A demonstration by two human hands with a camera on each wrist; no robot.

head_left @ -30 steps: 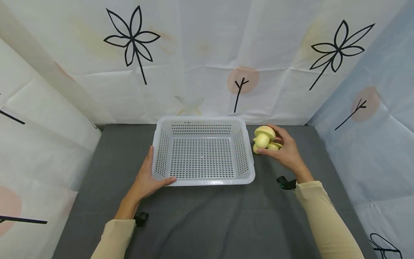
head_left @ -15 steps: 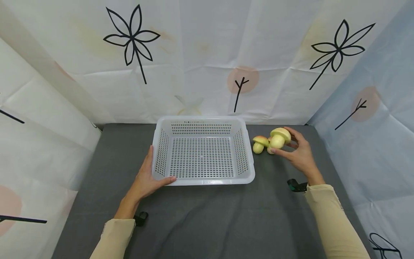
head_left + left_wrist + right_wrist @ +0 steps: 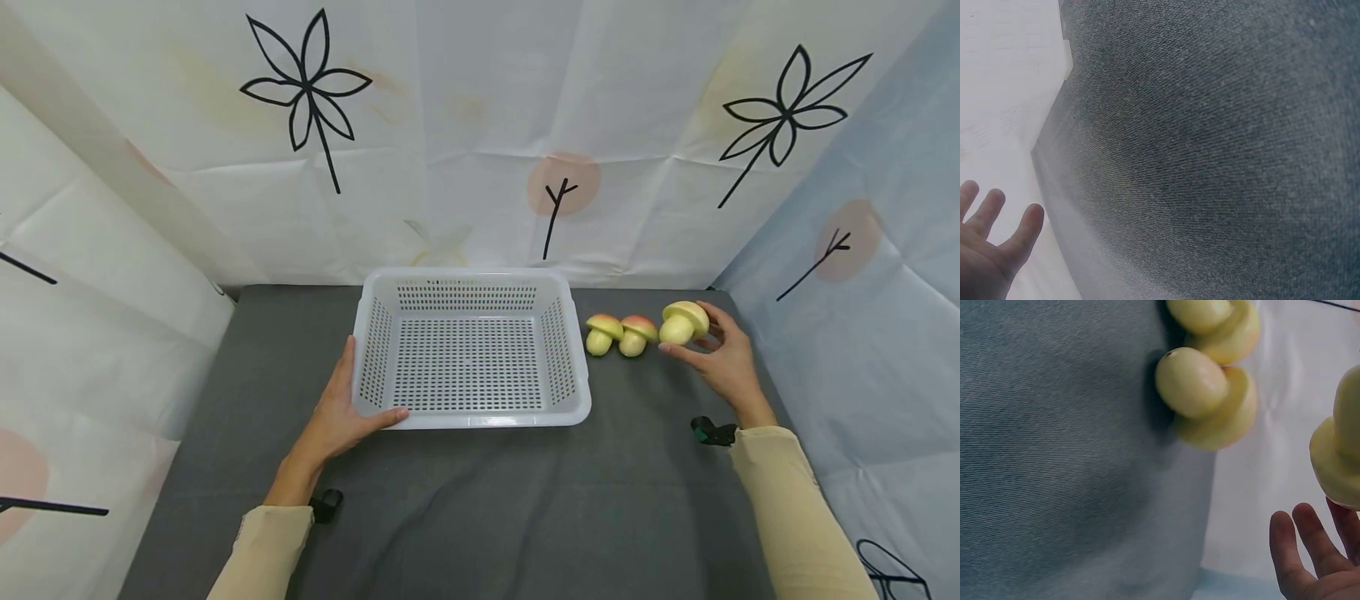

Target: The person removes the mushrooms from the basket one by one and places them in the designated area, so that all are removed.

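A white perforated plastic basket sits on the grey cloth. My left hand rests at its front left corner, fingers straight along the left side and thumb laid on the front rim. To the right of the basket, two mushrooms stand side by side: one mushroom near the basket wall, the other mushroom beside it, both with yellow-red caps. My right hand pinches a larger, pale yellow mushroom between thumb and fingers, just right of that pair. In the right wrist view this held mushroom is partly cut off.
A grey cloth covers the table. White fabric with printed flowers and trees hangs behind as a back wall, with side walls at left and right. Dark straps with small devices are on both wrists.
My right hand has moved right with the larger mushroom, away from the basket. The two smaller mushrooms, first largely hidden behind it, now show fully. The left hand and basket have stayed put.
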